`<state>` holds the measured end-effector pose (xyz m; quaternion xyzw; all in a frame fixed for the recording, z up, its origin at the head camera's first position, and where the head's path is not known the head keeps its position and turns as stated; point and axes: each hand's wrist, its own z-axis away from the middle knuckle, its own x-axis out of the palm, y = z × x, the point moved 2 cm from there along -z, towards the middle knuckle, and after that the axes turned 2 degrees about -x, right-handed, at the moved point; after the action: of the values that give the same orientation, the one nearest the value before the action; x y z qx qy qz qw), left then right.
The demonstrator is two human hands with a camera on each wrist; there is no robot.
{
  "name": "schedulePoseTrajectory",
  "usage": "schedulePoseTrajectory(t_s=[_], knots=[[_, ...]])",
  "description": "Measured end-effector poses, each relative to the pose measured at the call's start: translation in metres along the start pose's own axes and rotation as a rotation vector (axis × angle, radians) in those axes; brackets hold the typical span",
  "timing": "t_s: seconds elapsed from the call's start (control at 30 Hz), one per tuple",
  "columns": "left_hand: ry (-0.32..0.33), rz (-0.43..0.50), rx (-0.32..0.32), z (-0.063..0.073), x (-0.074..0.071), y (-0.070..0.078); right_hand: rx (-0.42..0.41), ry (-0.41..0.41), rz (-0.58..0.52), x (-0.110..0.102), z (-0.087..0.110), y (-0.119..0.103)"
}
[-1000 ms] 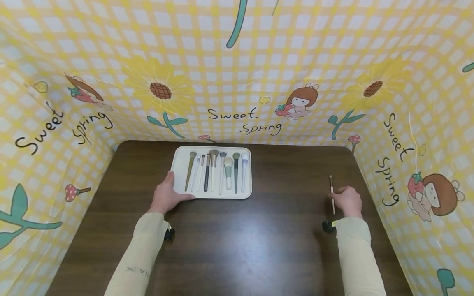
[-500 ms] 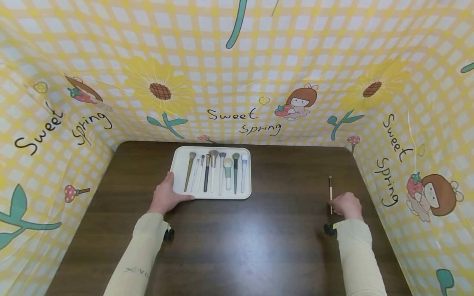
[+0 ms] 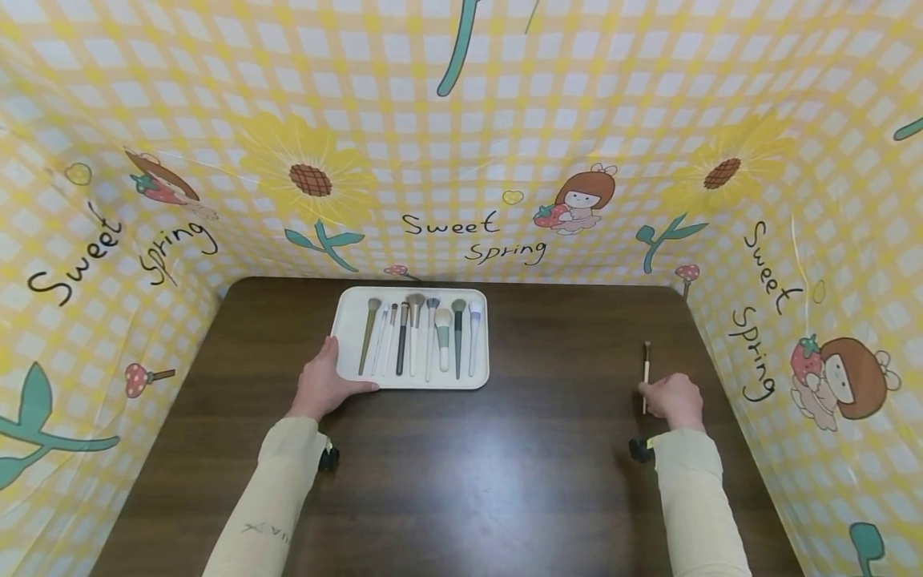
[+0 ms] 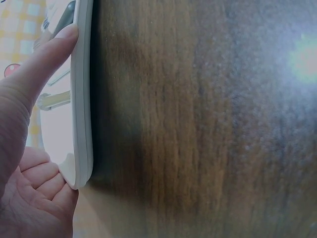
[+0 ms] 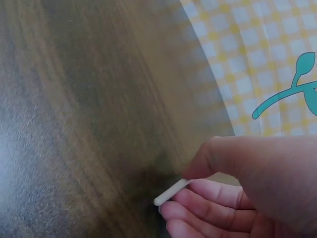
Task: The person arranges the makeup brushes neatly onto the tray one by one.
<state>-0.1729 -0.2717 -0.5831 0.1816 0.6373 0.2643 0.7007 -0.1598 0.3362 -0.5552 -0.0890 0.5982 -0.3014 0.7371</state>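
A white tray [image 3: 349,343] holds several makeup brushes laid side by side. My left hand [image 3: 324,386] grips the tray's near left corner. In the left wrist view the thumb [image 4: 47,59] lies along the rim, and the other fingers bend against the tray's short side. At the right of the table, my right hand [image 3: 674,399] pinches a slim makeup brush [image 3: 646,369] by its pale handle, its small dark head pointing away. The right wrist view shows the handle's end [image 5: 171,193] sticking out between thumb and fingers; the brush head is out of that view.
The dark wooden table [image 3: 461,473] reflects a bright light in its middle. Yellow checked cloth [image 3: 461,184] with printed flowers and lettering surrounds it at the back and both sides. The right hand is near the table's right edge.
The right fingers have shifted slightly along the brush handle, and the brush has changed its tilt a little. My left hand and the tray stay in place.
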Motion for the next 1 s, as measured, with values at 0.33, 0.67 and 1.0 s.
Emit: schedulePoseTrajectory(t_s=[0.33,0.67,1.0], knots=[[-0.007,0.004,-0.005,0.001,-0.001,0.001,0.01,0.128,-0.079,0.0,0.001,-0.011],[-0.018,-0.003,0.0,0.001,-0.001,0.002,0.045,0.143,-0.201,0.009,0.001,-0.022],[-0.015,0.0,0.007,0.001,-0.001,0.002,-0.004,0.211,-0.211,0.016,-0.002,-0.037]])
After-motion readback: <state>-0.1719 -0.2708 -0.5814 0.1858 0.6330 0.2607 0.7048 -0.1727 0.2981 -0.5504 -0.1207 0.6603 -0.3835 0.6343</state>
